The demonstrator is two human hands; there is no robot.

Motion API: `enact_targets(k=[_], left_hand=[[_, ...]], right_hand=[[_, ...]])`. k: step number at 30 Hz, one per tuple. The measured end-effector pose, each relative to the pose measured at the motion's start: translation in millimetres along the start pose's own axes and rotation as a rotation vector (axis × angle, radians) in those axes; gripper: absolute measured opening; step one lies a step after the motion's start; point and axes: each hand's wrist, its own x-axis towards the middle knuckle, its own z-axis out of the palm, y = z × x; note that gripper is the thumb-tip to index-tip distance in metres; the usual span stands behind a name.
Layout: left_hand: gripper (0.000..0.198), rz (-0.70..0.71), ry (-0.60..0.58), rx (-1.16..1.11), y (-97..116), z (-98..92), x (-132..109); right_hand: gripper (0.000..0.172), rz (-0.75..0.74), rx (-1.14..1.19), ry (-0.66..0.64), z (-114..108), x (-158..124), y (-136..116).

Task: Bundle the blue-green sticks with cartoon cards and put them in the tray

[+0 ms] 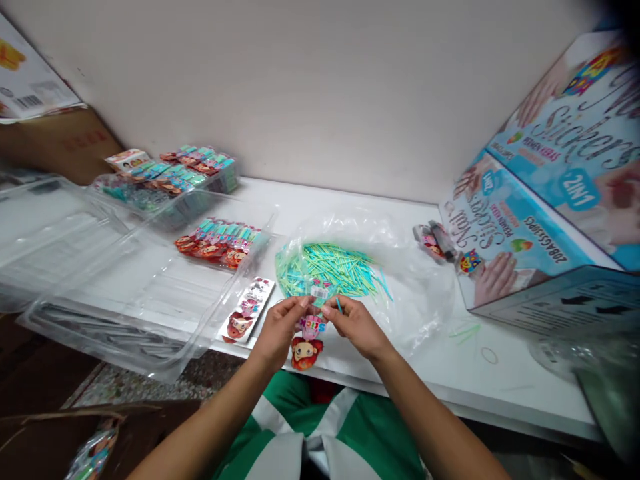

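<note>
Both hands meet over the front of the table. My left hand pinches the left edge of a small printed candy-stick packet, which reads "Stick" and has a red-haired cartoon face hanging at its lower end. On the packet's right edge my right hand is closed too, with a thin blue stick poking out between its fingers. Just beyond lies a heap of thin green and blue sticks on a clear plastic bag. A stack of printed cards lies left of my left hand.
Filled packets lie in a row and in a clear box at left. Clear plastic trays overhang the table's front edge. Large nail-sticker boxes stand at right. A rubber band and loose green sticks lie nearby.
</note>
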Motion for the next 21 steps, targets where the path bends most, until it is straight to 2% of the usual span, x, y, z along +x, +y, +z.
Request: enact_targets(k=[2, 4, 7, 8, 9, 12, 14, 17, 21], left_hand=[[0.034, -0.062, -0.064, 0.004, -4, 2.2, 6], [0.03, -0.065, -0.1, 0.063, -9, 3.6, 13], [0.028, -0.045, -0.073, 0.102, -17, 6.6, 22], [0.027, -0.056, -0.058, 0.096, -19, 7.7, 24], [0.025, -0.073, -0.041, 0.088, -22, 8.5, 25], [0.022, -0.12, 0.01, 0.053, -28, 9.1, 26], [0.023, -0.141, 0.035, 0.005, -30, 7.8, 26], [0.023, -0.151, 0.013, -0.052, -28, 4.3, 25], [0.025, -0.171, -0.044, -0.05, -24, -0.2, 25]], right_hand=[[0.028, -0.015, -0.036, 0.002, -3, -3, 4], [0.025, -0.028, -0.119, -0.054, -13, -6, 7], [0.028, 0.066, -0.454, -0.093, -43, 2, 10], [0.033, 0.164, -0.642, -0.023, -58, 8, 13], [0.034, 0.226, -0.719, 0.041, -74, 14, 17], [0.028, 0.382, -0.883, 0.167, -120, 38, 34], [0.026, 0.486, -0.982, 0.224, -139, 51, 49], [0.031, 0.603, -1.074, 0.231, -146, 65, 68], [0.032, 0.614, -1.142, 0.19, -135, 77, 80]])
